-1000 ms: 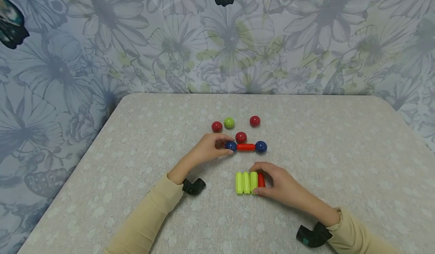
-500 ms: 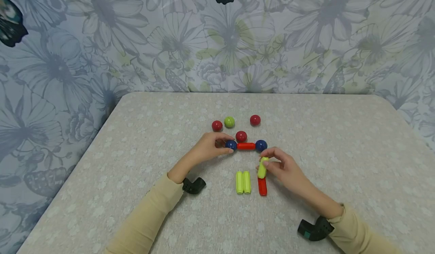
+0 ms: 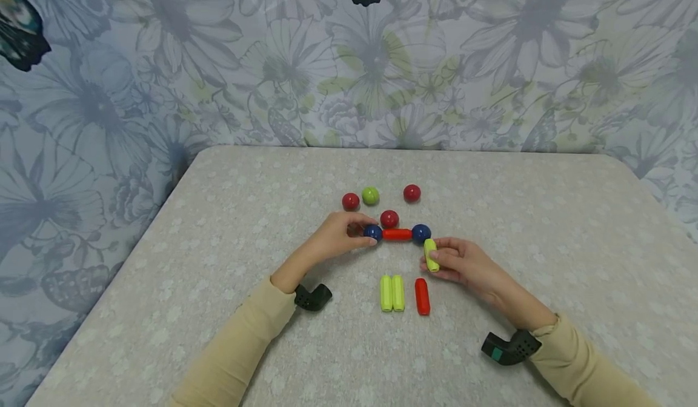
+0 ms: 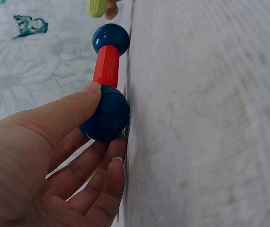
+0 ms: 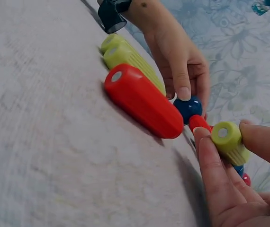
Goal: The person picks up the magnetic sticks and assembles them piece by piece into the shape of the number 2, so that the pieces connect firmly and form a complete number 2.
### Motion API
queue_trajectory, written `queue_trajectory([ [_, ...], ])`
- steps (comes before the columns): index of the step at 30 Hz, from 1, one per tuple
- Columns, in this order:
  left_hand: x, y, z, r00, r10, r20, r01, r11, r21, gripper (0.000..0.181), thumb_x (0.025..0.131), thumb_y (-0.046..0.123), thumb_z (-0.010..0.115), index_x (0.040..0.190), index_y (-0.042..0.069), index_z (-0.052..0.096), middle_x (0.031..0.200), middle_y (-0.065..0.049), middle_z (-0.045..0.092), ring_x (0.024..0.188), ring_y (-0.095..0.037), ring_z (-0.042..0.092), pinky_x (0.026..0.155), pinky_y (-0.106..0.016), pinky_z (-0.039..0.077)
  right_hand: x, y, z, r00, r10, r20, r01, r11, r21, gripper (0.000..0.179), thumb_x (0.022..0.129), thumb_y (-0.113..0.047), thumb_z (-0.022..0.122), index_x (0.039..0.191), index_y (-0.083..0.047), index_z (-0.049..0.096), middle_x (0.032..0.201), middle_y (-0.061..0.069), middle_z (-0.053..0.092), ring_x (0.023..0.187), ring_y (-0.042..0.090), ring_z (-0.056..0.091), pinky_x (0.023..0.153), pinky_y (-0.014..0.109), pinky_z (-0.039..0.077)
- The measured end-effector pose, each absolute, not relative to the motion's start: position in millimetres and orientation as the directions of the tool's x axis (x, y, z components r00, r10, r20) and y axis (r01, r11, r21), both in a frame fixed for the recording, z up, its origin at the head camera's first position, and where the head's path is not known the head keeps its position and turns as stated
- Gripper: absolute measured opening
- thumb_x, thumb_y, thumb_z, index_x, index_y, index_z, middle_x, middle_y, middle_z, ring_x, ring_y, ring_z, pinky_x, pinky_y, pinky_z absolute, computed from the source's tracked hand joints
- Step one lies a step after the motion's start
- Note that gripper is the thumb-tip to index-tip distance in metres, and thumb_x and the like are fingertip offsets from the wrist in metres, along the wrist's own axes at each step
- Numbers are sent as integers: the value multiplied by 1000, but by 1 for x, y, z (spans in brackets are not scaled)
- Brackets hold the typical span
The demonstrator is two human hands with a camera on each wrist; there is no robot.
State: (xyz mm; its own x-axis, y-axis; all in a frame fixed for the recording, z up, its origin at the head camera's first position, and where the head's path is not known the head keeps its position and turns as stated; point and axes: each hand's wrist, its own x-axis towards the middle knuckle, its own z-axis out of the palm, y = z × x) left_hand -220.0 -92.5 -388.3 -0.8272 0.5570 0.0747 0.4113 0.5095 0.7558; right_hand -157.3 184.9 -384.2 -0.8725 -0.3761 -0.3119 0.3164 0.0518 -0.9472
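Observation:
A red rod (image 3: 397,234) lies between two blue balls, joined to both in a straight piece. My left hand (image 3: 339,237) grips the left blue ball (image 4: 107,113), thumb on one side and fingers round the other. Between thumb and fingers my right hand (image 3: 471,268) pinches a lime green rod (image 3: 431,257), which has a silver disc in its end in the right wrist view. That rod's far end is close to the right blue ball (image 3: 422,232); the left wrist view shows a small gap there. Its lower part is partly covered by fingers.
A loose red rod (image 3: 422,297) and two green rods (image 3: 392,293) side by side lie nearer the front. Behind the joined piece sit a green ball (image 3: 370,196) and red balls (image 3: 389,218). The patterned tabletop (image 3: 262,189) ends at a flowered backdrop (image 3: 376,62).
My right hand has picked the right-hand green rod off the row and carried it up to the right blue ball, turning it slightly. The red rod stays behind. My left hand keeps its hold.

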Motion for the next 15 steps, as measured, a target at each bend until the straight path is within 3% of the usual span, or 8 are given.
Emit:
queue_trajectory([
  [15, -220, -92, -387, -830, 553, 70, 411, 521, 748, 37, 81, 16, 75, 116, 4, 66, 95, -2, 64, 81, -14, 57, 70, -26, 48, -159, 183, -391, -844, -397, -361, 428, -90, -899, 50, 98, -12, 51, 131, 19, 29, 109, 20, 63, 99, 21, 63, 85, 30, 46],
])
